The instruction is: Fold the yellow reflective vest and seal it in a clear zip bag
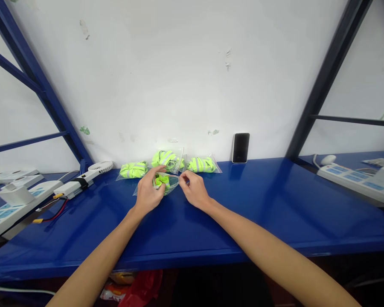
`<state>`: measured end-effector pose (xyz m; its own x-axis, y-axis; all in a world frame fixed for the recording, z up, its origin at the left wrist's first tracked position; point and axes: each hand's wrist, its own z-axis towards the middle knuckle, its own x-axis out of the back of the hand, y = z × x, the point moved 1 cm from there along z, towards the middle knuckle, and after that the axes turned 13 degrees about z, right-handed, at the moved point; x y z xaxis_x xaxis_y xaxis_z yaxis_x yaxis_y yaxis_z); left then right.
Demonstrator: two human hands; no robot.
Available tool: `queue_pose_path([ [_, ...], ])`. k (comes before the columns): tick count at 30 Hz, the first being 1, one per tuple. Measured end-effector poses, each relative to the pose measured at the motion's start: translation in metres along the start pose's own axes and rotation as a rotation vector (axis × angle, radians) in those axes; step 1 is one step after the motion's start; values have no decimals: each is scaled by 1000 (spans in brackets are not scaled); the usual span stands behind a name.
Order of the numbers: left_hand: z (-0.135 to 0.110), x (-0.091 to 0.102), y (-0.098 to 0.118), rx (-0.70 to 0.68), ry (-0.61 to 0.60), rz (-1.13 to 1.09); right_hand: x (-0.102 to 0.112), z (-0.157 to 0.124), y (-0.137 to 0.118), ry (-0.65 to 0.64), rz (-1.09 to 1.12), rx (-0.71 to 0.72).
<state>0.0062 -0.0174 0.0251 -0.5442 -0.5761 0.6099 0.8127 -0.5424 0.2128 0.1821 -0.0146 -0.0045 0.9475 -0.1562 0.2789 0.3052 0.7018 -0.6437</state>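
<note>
Blue shelf ran beneath my hands at centre frame. My left hand curled its fingers closed around a clear bag of neon-yellow cloth; my right hand pinched its edge between fingertips. Three more bags lay just beyond, a phone farther right.

From here I see a clear plastic bag gathered between the person's left hand and right hand, its right corner pinched by the right fingertips. Inside sits a neon yellow bundle, partly hidden by the left fingers. Just behind, three more bags stand in a row, each holding tightly folded neon yellow fabric crossed by silver reflective stripes, the middle one nearly touching the left hand.
</note>
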Motion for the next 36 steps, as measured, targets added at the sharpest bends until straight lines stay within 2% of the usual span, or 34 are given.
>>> queue_pose_path([
  [4, -3, -4, 0, -52, -18, -47, 0, 0, -5, -10, -41, -34],
  [7, -7, -9, 0, -163, -25, -40, -1, 0, -6, -60, -90, 9],
  [9, -8, -11, -1, -191, -13, -34, -1, 0, -5, -99, -115, 39],
  [15, -8, -7, -9, -127, 40, -36, 0, -6, -15, -138, -100, 228],
  [18, -7, -3, -11, -86, 61, -69, -2, -10, -22, -206, -196, 326],
  [20, -7, -3, -11, -77, 62, -105, -4, -12, -23, -242, -276, 340],
  [24, -9, -4, -11, -121, 15, -171, -9, -11, -16, -297, -355, 272],
  [28, -10, -1, -10, -141, -30, -177, -7, -7, -7, -333, -345, 158],
  [32, -9, 5, -15, -225, -22, -127, 2, -3, -1, -297, -293, 45],
  [36, -7, -1, -23, -227, -66, -18, 9, -2, 5, -283, -266, -32],
])
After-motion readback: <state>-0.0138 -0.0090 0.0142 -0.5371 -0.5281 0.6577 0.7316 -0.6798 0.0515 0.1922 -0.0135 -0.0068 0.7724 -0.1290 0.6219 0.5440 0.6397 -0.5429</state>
